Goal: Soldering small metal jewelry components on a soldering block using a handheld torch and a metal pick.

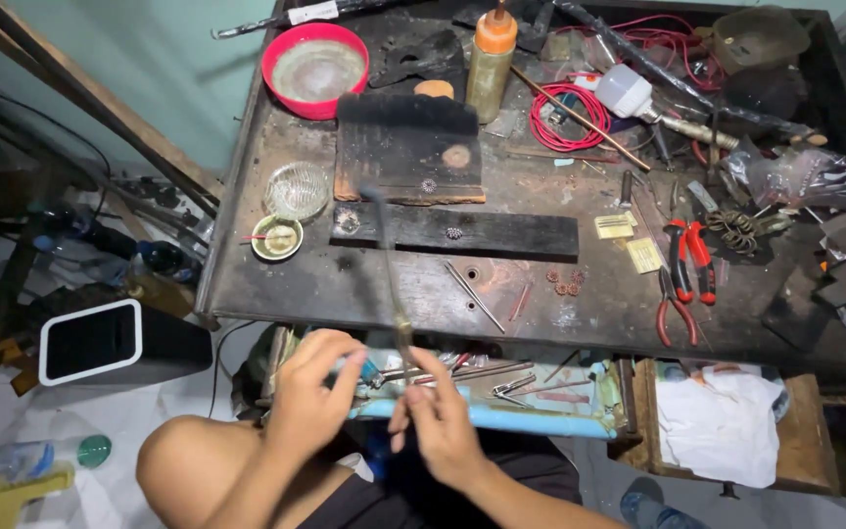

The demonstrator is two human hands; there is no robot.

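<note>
Two bare hands work low in the middle of the frame, above an open drawer (540,423) with a light blue front edge. The right hand (440,423) pinches the bottom end of a thin metal tool (391,269) with curled fingers; the tool is blurry and reaches up over the dark workbench (364,289). The left hand (310,392) is bent around a small blue-tipped thing (371,371), but I cannot tell what it is. It looks like the hands are getting the tool ready, so a steady grip seems needed. Nearby on the bench lie black burnt blocks (462,233), rough and flat. Red pliers (689,260) sit at the right. At the upper left sits a round red bowl (315,67).
</note>
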